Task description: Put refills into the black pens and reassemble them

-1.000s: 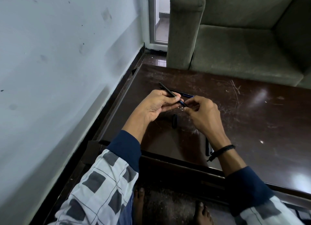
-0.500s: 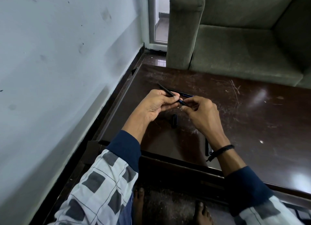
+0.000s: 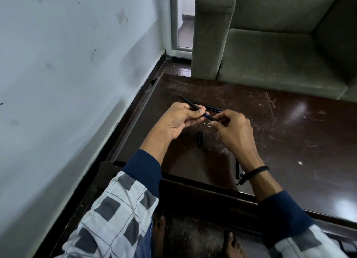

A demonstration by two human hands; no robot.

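table [image 3: 289, 134]: glossy, scratched wood | sofa [image 3: 280, 64]: matt cloth | pen [image 3: 190, 102]: perhaps plastic

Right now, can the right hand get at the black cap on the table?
Probably, once freed: the right hand pinches the pen, but the cap lies uncovered close beside it.

A slim black pen [image 3: 190, 103] is held aslant, a second pen [image 3: 209, 106] lying just behind, a black cap [image 3: 200, 139] below.

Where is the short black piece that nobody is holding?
In the head view, the short black piece lies on the table, just nearer the person than the left hand and right hand, which hold a pen.
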